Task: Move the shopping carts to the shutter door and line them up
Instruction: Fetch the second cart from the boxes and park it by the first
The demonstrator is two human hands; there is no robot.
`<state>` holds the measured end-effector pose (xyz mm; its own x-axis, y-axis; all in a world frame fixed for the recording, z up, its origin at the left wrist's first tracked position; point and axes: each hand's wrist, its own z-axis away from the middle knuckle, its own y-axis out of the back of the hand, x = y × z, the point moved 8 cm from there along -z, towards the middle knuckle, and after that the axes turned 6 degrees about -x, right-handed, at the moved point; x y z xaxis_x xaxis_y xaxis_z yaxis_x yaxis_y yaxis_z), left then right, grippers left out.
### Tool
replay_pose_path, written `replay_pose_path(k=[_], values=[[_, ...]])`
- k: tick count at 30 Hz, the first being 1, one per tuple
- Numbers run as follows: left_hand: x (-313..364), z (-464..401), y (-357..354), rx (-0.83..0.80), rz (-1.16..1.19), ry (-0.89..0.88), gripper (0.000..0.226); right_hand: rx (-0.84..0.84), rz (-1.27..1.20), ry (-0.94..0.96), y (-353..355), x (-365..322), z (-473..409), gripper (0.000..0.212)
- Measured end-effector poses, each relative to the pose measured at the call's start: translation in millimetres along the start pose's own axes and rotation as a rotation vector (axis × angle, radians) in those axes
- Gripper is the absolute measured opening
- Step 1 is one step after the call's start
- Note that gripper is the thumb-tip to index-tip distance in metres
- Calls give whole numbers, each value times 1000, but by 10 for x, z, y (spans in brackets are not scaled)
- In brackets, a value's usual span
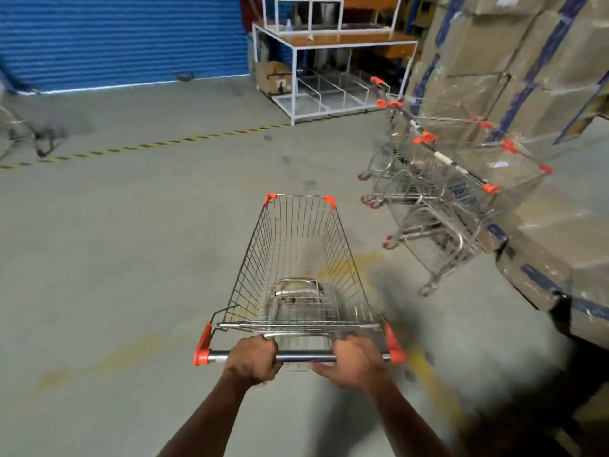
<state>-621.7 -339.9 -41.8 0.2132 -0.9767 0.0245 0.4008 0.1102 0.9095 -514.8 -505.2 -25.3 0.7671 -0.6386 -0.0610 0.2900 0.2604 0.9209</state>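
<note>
The left hand (252, 359) and the right hand (354, 361) both hold the handle bar (304, 356) of a shopping cart (296, 268), with fingers curled tight over the bar. The wire basket stretches away in front of the fingers, out on the gray floor (131, 242). Far past the fingers, up to the left, is the blue shutter door (122, 41). More carts (441, 179) stand off to the right of the right hand's fingers, beside stacked boxes (510, 77).

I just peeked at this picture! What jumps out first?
The shopping cart in the middle, with the left hand and right hand gripping its handle. Far left behind it is a blue shutter door. More carts stand on the right beside stacked boxes.
</note>
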Motion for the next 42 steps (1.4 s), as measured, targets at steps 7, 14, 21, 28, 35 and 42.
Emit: replay_pose_path(k=[7, 14, 21, 28, 35, 42], values=[[-1137, 362, -62, 36, 73, 190, 44, 37, 100, 181, 300, -1056, -708, 102], [-2218, 172, -2, 56, 152, 302, 41, 78, 160, 295, 613, -1762, -1755, 101], [-3424, -340, 218, 46, 205, 390, 41, 66, 213, 374, 1071, -2372, -3024, 99], [-4589, -840, 510, 20, 267, 463, 34, 48, 222, 472, 1575, -2976, -4244, 96], [-5729, -1300, 706, -1, 286, 546, 37, 64, 263, 565, 2012, -3606, -5396, 101], [-7174, -1783, 996, 6, 288, 566, 34, 40, 271, 576, 2500, -4420, -6678, 95]])
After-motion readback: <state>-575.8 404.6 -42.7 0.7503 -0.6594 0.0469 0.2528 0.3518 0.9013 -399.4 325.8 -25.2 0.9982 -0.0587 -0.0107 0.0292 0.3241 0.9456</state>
